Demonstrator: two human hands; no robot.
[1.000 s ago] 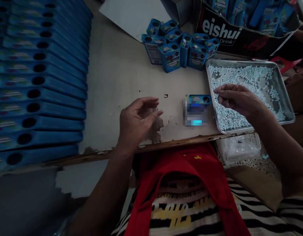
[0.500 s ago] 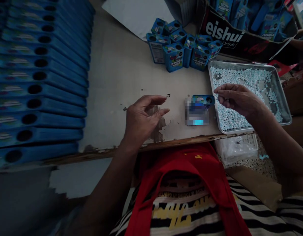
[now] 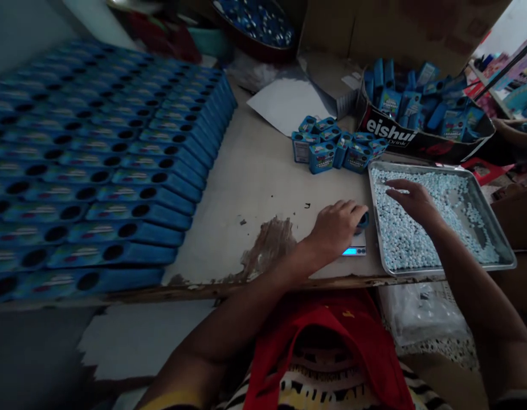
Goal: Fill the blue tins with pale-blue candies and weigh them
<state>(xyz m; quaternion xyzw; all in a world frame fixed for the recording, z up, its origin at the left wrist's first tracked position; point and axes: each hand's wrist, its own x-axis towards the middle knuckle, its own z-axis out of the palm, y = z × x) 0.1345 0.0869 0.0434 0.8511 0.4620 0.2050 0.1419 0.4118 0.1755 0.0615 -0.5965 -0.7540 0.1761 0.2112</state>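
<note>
My left hand [image 3: 336, 229] is closed over a small blue box [image 3: 362, 221] with a dark round opening, on top of a small scale [image 3: 358, 249] with a lit display. Most of the box is hidden under the fingers. Over the left part of a metal tray [image 3: 514, 257] of pale blue and white candies [image 3: 411, 245], my right hand [image 3: 412, 200] hovers with thumb and forefinger apart, nothing visible between them. A cluster of blue boxes [image 3: 323, 158] stands behind the scale.
Rows of blue boxes [image 3: 130, 210] fill the left side. A black carton [image 3: 425, 142] of blue boxes stands at the back right, near a white sheet [image 3: 289, 102]. A bowl [image 3: 263, 48] of shiny wrapped pieces is farther back. The table's front edge [image 3: 246, 287] is worn.
My left hand has moved right and closed on the box on the scale. My right hand has shifted over the candies. The view has tilted up, showing more boxes and the back of the table.
</note>
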